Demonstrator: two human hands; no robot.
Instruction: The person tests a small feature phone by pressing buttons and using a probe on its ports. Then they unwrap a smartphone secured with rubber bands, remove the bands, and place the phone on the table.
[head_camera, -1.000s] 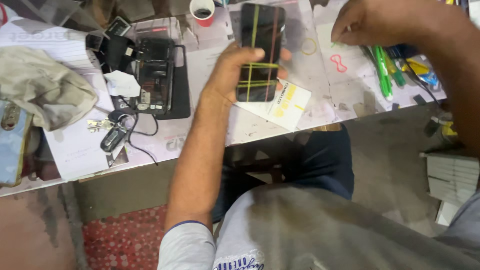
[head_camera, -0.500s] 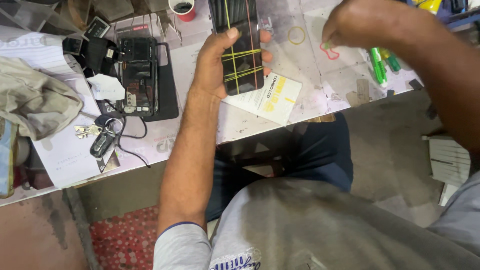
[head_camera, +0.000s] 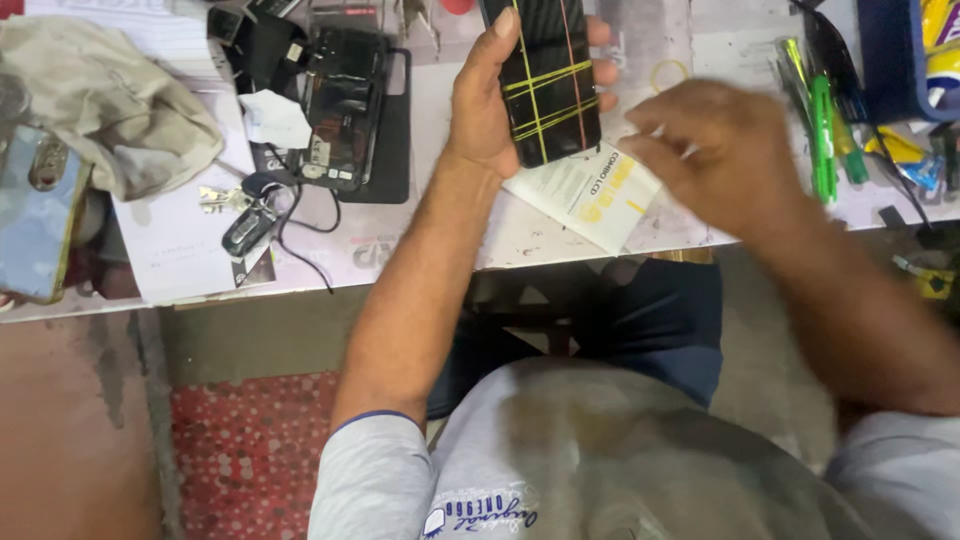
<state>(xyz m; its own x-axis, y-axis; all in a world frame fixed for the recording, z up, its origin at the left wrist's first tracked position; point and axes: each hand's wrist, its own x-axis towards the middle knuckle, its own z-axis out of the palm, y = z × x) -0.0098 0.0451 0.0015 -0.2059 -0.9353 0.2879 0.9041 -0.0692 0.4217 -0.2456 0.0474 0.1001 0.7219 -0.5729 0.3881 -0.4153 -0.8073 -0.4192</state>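
- two hands of ours are at work: our left hand (head_camera: 480, 110) grips a dark phone (head_camera: 548, 75) upright over the white table (head_camera: 450, 230), thumb along its left edge and fingertips curled round the right edge, so the hold is firm.
- several thin bands cross the phone: we count two long ones running lengthwise and about four running across, yellow and reddish; the top of the phone is cut off by the frame, so there may be more.
- our right hand (head_camera: 720, 155) hovers just right of the phone, blurred; its fingers are loosely bent and pointing toward the phone, and we cannot tell whether they pinch anything.
- we judge the step in hand to be binding the phone with bands; the next move seems to call for a steady left grip while the right stretches a band without shifting the ones already on.
- one loose yellow ring (head_camera: 668, 73) lies on the table beyond the right hand.
- one white and yellow packet (head_camera: 585, 195) lies under the phone.
- one opened phone body (head_camera: 345, 110) rests on a dark mat to the left, with one key bunch (head_camera: 245, 215) and one crumpled cloth (head_camera: 110, 110) nearby.
- at least two green pens (head_camera: 822, 130) lie at the right.
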